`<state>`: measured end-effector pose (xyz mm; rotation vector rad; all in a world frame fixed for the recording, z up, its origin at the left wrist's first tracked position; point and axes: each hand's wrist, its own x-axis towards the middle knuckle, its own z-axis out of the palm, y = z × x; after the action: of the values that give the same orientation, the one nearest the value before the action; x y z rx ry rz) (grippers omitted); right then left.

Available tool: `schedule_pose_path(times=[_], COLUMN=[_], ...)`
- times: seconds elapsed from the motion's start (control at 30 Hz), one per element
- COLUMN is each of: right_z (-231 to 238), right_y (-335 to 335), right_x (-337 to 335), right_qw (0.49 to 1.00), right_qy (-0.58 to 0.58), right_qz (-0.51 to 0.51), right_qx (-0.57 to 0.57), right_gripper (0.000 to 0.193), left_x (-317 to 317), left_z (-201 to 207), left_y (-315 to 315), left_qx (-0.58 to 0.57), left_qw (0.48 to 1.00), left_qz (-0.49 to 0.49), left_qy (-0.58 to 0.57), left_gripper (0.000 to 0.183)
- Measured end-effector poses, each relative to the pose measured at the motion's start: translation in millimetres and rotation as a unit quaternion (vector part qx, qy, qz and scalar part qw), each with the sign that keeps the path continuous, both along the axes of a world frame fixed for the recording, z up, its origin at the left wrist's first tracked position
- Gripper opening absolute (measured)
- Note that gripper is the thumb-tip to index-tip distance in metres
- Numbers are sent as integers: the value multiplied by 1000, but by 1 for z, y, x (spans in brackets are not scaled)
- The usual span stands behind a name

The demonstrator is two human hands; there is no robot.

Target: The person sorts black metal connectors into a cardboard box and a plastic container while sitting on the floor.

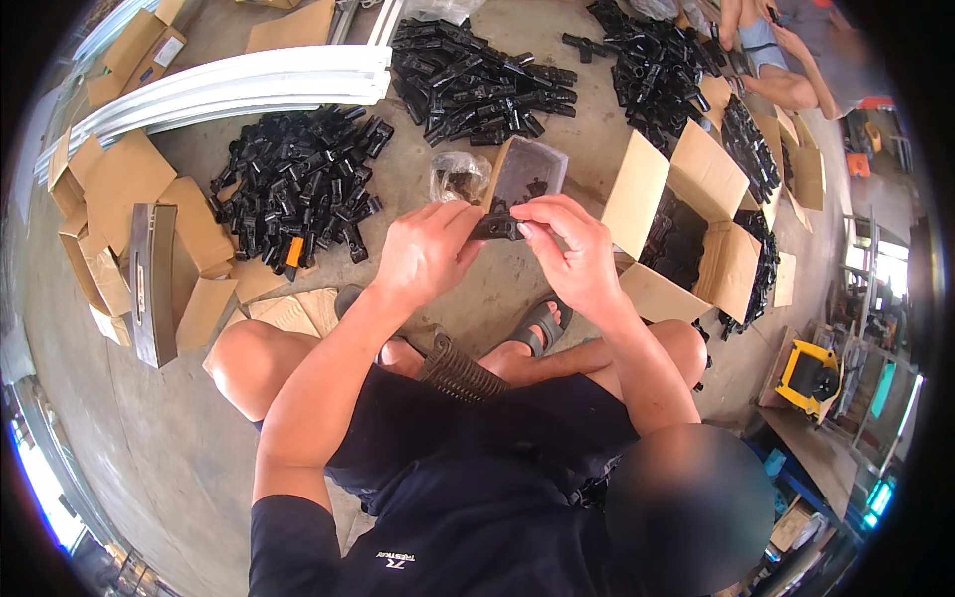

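Note:
In front of me, at the middle of the view, my left hand (428, 249) is closed round one end of a small black plastic part (497, 228). At its other end my right hand (572, 247) pinches, thumb and forefinger pressed close to it. Whether a smaller piece sits between those right fingertips, I cannot tell. Just beyond the hands is a greyish open tray (542, 159) with some small dark pieces inside. Beside the tray, to its left, lies a clear plastic bag (460, 179) with small brownish contents.
Piles of black parts lie on the floor at left (298, 179), far middle (477, 85) and far right (652, 70). An open carton (731, 264) of black parts stands right. Long white metal profiles (249, 85) lie far left. Another person (786, 60) sits far right.

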<state>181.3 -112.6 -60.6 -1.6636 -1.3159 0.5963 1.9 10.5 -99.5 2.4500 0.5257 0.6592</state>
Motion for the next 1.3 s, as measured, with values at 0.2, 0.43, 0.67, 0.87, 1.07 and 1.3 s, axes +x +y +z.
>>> schedule_pose_path(times=[0.2,0.43,0.67,0.87,1.07,1.3], right_z=[-13,-22,-26,-21,-31,-48], right_y=[3,10,14,23,19,27], right_x=[-2,-5,-7,-3,34,22], right_qw=[997,972,957,964,940,883], right_qy=[-64,-204,-267,-249,306,456], right_qz=[26,81,99,57,91,96], right_qx=[41,87,59,72,-120,-56], right_gripper=[14,19,23,35,57,46], left_x=[-5,-6,-6,-9,-4,-4], left_z=[2,3,0,3,12,19], left_y=[0,0,2,5,10,13], left_qx=[19,25,39,4,-213,-262], left_qw=[1000,999,999,999,973,962], left_qz=[12,9,6,31,92,73], left_qy=[13,28,31,28,-15,-18], left_gripper=[37,40,40,37,34,36])
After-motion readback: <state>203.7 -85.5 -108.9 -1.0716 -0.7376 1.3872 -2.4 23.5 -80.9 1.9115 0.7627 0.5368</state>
